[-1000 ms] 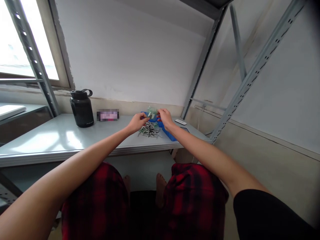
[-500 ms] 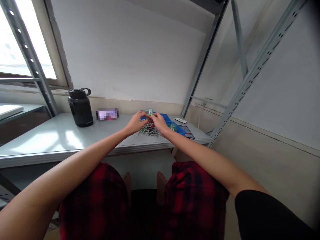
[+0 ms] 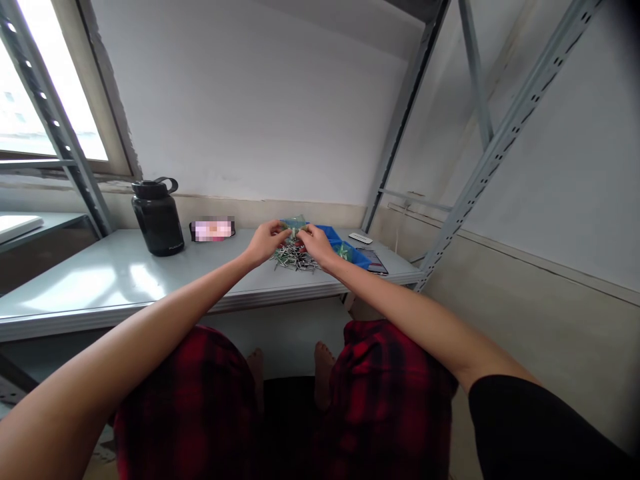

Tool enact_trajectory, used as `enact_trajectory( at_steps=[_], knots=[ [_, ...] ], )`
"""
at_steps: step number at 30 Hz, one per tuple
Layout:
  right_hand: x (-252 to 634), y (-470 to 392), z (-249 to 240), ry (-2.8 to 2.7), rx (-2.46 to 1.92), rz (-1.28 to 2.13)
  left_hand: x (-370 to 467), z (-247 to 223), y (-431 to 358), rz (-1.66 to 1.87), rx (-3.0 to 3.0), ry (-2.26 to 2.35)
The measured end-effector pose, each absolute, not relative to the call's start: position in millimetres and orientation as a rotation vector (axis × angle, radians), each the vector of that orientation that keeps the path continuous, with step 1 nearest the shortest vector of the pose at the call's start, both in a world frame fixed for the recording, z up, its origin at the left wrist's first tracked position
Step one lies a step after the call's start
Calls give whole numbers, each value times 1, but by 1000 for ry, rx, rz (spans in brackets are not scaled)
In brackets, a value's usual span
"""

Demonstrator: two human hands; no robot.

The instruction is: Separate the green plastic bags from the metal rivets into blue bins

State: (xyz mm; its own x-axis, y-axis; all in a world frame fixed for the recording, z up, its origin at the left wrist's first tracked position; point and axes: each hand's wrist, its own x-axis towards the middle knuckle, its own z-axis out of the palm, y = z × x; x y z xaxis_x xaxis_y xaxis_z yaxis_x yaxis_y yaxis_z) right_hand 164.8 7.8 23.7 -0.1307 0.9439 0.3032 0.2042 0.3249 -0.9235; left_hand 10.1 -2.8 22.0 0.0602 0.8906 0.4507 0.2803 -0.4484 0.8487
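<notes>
Between my two hands is a small clear, greenish plastic bag [image 3: 296, 222] with something pale low in it. My left hand [image 3: 264, 244] pinches its left side with thumb and fingers. The right side is pinched by my right hand [image 3: 317, 246]. Just below my hands, a loose pile of thin metal pieces [image 3: 297, 259], which look like screws or rivets, lies on the table. Blue plastic bins [image 3: 359, 259] stand behind and to the right of the pile. Another greenish bag [image 3: 344, 251] sits in the nearer bin.
A black bottle [image 3: 159, 223] stands on the grey table [image 3: 210, 267] at the left, with a blurred-out object [image 3: 213, 231] beside it. To the right of the bins lie a flat dark device [image 3: 377, 262] and a small white object [image 3: 361, 238]. Metal shelf posts [image 3: 407, 120] rise at both ends.
My hands have moved slightly apart, and the bag now shows spread between them. The view has shifted a little.
</notes>
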Motion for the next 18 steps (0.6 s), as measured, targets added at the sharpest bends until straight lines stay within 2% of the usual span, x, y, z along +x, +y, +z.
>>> enact_trajectory(
  at_steps=[18],
  knots=[
    [171, 15, 18, -1674, -1053, 804, 11, 25, -8, 1398, 1823, 1172]
  ],
)
